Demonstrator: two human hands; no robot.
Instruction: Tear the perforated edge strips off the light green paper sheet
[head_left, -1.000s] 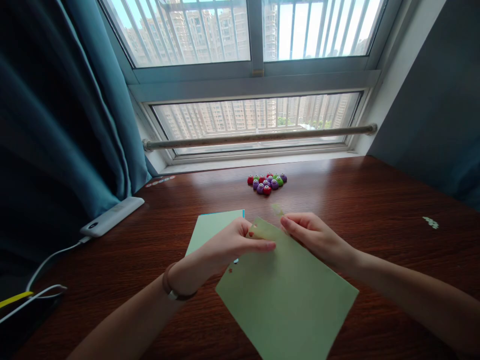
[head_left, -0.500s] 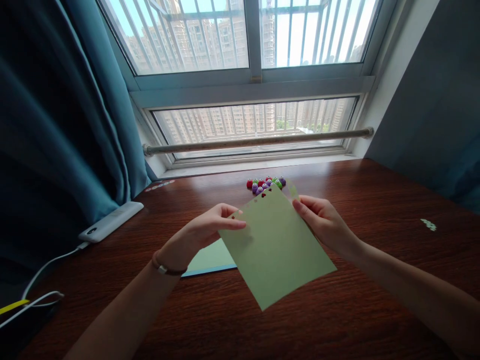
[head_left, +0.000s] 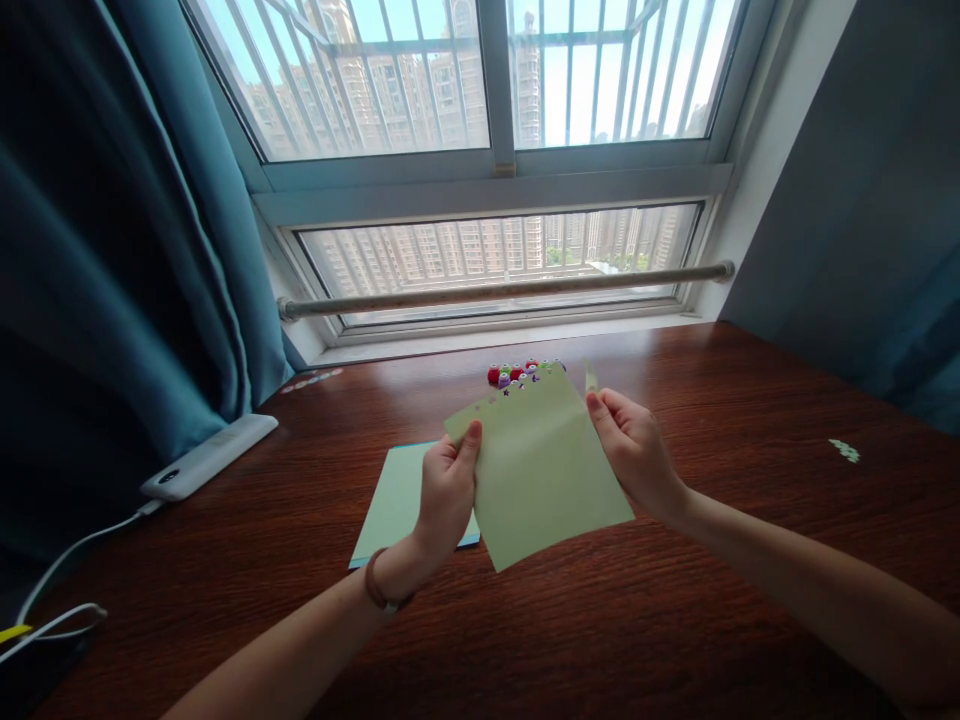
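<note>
I hold a light green paper sheet (head_left: 544,465) up off the wooden table (head_left: 712,600), tilted toward me, with small shapes punched out along its top edge. My left hand (head_left: 444,495) pinches its left edge, thumb in front. My right hand (head_left: 634,450) grips the right edge near the top corner, where a narrow strip of paper sticks up. Behind the sheet, a cluster of small red, green and purple round pieces (head_left: 514,373) sits near the window, partly hidden by the paper.
A stack of pale green and blue paper (head_left: 397,500) lies flat under my left hand. A white power bank (head_left: 210,457) with cables lies at the left by the teal curtain (head_left: 112,250). Small paper scraps (head_left: 845,450) lie at the right.
The sheet rose from the table and turned more upright. My left hand shifted from the top corner to the left edge. The view tilted slightly.
</note>
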